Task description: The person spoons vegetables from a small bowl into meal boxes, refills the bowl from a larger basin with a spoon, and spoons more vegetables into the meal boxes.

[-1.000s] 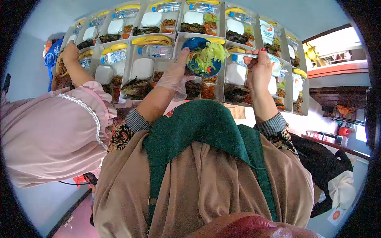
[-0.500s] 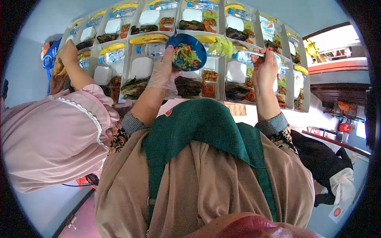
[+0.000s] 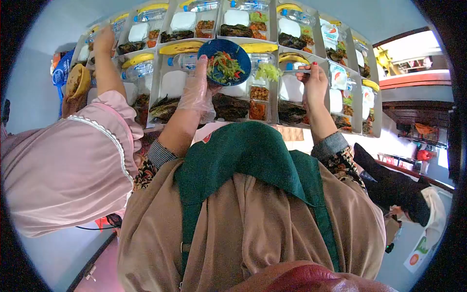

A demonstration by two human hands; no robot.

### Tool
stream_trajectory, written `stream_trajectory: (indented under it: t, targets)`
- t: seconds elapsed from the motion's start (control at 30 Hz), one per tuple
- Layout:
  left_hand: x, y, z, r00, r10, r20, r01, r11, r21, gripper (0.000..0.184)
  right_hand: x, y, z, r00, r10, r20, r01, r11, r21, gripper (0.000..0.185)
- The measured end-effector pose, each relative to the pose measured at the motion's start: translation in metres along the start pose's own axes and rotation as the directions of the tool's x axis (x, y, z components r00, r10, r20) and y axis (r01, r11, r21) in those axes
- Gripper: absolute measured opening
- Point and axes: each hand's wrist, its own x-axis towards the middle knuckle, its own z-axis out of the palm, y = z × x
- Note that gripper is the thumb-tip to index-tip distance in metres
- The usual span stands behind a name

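L hand (image 3: 198, 86) has bowl (image 3: 213, 47), R hand (image 3: 316, 86) utensil (image 3: 291, 71)

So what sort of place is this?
Probably a catering room: meal boxes stand in rows, the left hand holds a blue bowl of cut vegetables, and a co-worker's arm reaches over boxes.

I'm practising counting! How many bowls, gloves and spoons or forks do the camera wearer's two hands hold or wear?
Bowl: 1, left hand
Glove: 1, left hand
Spoon or fork: 1, right hand; lettuce hides its tip
Total: 3
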Motion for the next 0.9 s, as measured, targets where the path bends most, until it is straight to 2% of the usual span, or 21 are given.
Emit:
stream_trajectory:
  t: [0.27,0.4,0.5,0.6,0.7,0.8,0.9]
  targets:
    - [-0.009,-0.012,-0.017,1.0,0.012,-0.002,-0.012,0.999,-0.047,0.053,-0.001,0.04,0.019,0.991,-0.058,0.119,0.093,0.947,-0.308,0.028]
    - [-0.012,-0.014,-0.021,1.0,0.026,-0.007,-0.026,0.999,-0.027,0.053,-0.009,0.04,0.028,0.956,-0.149,0.253,0.265,0.807,-0.527,0.027]
    - [-0.019,-0.011,-0.014,0.999,-0.001,-0.042,0.0,1.0,-0.017,0.053,-0.008,0.03,0.026,0.891,-0.225,0.394,0.437,0.66,-0.611,0.021]
    - [-0.017,-0.011,-0.016,1.0,0.005,-0.026,-0.005,1.0,0.01,0.05,-0.01,0.019,0.024,0.742,-0.344,0.575,0.665,0.489,-0.565,0.016]
    - [-0.02,-0.01,-0.012,0.999,0.035,0.04,-0.037,0.999,0.04,0.054,-0.016,0.0,0.019,0.658,-0.395,0.64,0.75,0.412,-0.517,0.014]
    - [-0.022,-0.006,-0.007,1.0,0.018,0.022,-0.018,1.0,-0.002,0.054,-0.021,-0.009,0.016,0.664,-0.402,0.63,0.747,0.403,-0.529,0.014]
    - [-0.02,-0.006,-0.006,1.0,0.014,0.012,-0.013,0.997,-0.07,0.048,-0.028,-0.005,0.017,0.706,-0.366,0.606,0.703,0.464,-0.539,0.014]
